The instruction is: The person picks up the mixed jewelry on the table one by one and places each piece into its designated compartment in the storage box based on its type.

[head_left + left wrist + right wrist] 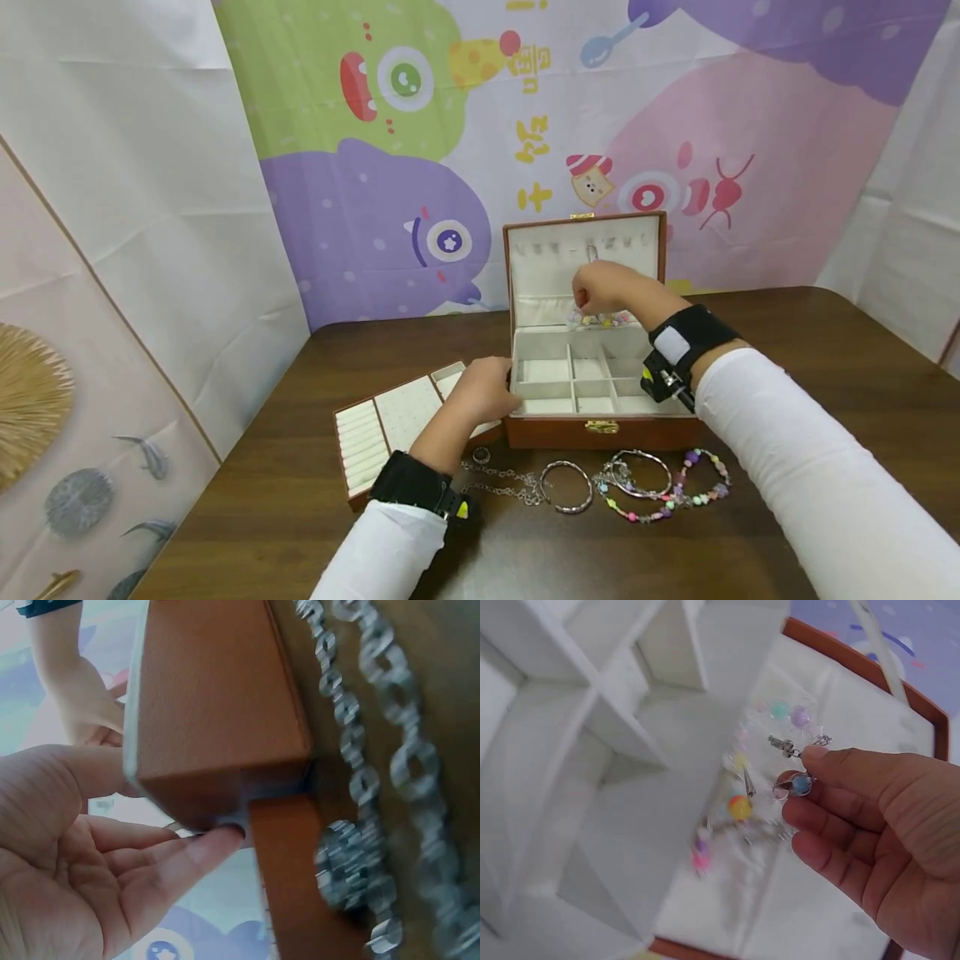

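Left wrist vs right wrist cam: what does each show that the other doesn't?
Left wrist only: the left hand at the corner of the jewelry box, a silver chain, a round silver piece and the brown tray.
Right wrist only: the box's white compartments and the beaded jewelry.
Both: the box itself, the right hand and the patterned backdrop.

The left hand (pixel 483 390) reached low, thumb parted from its fingers (pixel 191 859) — while the right hand (pixel 602 287), raised higher on an outstretched arm (pixel 787 442), held thumb (pixel 851 766) and forefinger pinched.
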Demonstrator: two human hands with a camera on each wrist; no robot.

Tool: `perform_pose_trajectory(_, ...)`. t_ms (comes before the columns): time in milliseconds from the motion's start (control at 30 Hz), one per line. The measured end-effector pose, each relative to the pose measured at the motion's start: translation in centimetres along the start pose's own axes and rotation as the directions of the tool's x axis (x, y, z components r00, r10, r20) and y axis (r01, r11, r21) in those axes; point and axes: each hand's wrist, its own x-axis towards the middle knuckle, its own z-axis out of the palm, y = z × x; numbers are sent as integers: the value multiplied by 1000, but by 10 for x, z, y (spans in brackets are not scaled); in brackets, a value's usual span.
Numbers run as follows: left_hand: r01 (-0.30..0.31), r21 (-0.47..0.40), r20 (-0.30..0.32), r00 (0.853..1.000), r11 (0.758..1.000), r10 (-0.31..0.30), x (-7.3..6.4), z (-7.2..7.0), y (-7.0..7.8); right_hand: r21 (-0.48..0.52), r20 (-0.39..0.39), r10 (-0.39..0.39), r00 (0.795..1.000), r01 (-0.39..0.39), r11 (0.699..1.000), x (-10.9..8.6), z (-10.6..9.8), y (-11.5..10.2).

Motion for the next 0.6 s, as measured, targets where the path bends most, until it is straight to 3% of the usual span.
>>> perform_pose_trajectory(167,36,107,-112,993,994,-24,9,-23,14,37,-67,20,998,-17,999,-10,-19,7)
perform_pose_trajectory(233,10,131,-177,984,991,14,16,-33,23,46,-91,25,996,-21,999,-14,-24,8)
perform_pose_trajectory(333,-57,145,-208,974,988,86,31,-46,37,56,-120,25,992,-19,998,-18,-31,9)
perform_pose_trajectory(467,-134,175,-182,969,975,166,62,-56,51,82,-165,45,985,-32,996,-20,-38,9)
perform_pose_trajectory(600,-109,238,-94,987,965,134,93,-55,54,103,-216,77,973,-56,993,-23,-46,5)
